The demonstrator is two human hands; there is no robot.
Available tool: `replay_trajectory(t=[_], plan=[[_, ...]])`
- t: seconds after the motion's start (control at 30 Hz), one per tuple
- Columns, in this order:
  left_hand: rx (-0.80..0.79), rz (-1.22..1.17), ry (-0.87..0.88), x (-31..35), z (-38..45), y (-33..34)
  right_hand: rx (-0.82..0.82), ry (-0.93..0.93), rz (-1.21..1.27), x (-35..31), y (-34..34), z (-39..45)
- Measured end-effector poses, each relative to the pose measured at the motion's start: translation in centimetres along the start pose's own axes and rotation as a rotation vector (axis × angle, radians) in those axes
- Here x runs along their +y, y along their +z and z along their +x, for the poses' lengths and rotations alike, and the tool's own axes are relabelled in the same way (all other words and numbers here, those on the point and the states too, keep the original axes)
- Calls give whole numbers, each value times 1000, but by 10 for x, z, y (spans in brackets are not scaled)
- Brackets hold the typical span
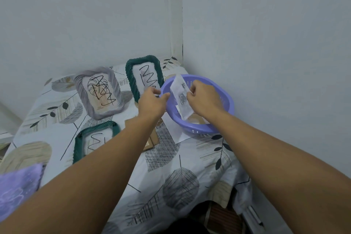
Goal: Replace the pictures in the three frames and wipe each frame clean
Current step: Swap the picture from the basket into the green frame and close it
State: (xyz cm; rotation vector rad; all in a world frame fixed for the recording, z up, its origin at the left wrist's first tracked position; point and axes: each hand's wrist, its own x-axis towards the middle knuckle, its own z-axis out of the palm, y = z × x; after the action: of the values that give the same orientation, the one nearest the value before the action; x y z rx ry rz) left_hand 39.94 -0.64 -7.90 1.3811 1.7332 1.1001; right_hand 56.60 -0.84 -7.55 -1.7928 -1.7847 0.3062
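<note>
Paper picture (181,99), thin and floppy, is sitting above the purple basket (226,100); right hand (203,99) is pinching its right edge, left hand (152,100) is reaching in with relaxed fingers. Probably creases easily; best supported along both edges.

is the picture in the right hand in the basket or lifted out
Lifted: the right hand pinches the picture, tilted above the purple basket.

Dim, flat light; soft blur; wide-angle edge distortion.
</note>
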Motion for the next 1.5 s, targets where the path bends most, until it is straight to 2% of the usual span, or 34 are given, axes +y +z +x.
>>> replay_trajectory(t=[0.07,0.23,0.4,0.53,0.63,0.77,0.9,1.07,1.33,1.5], plan=[[-28,-81,32,11,-2,-2,63,-74,1,-10,2,-3],[-74,-357,-158,33,-5,-17,163,-265,-43,-36,15,-14],[10,-399,-193,26,-8,-40,129,-424,-71,-59,24,-24],[53,-340,-207,6,-3,-73,2,-281,161,-78,32,-27],[10,-294,-245,-13,-1,-105,-61,-146,347,-93,39,-25],[-41,-251,-277,-35,-7,-146,-223,26,533,-116,56,-28],[-53,-147,-295,-58,-16,-179,-377,102,654,-139,81,-36],[-9,-121,-208,-91,-27,-202,-464,116,585,-156,113,-50],[72,-47,-279,-136,-32,-216,-478,148,522,-165,148,-62],[78,72,-252,-154,-25,-215,-507,51,322,-167,149,-64]])
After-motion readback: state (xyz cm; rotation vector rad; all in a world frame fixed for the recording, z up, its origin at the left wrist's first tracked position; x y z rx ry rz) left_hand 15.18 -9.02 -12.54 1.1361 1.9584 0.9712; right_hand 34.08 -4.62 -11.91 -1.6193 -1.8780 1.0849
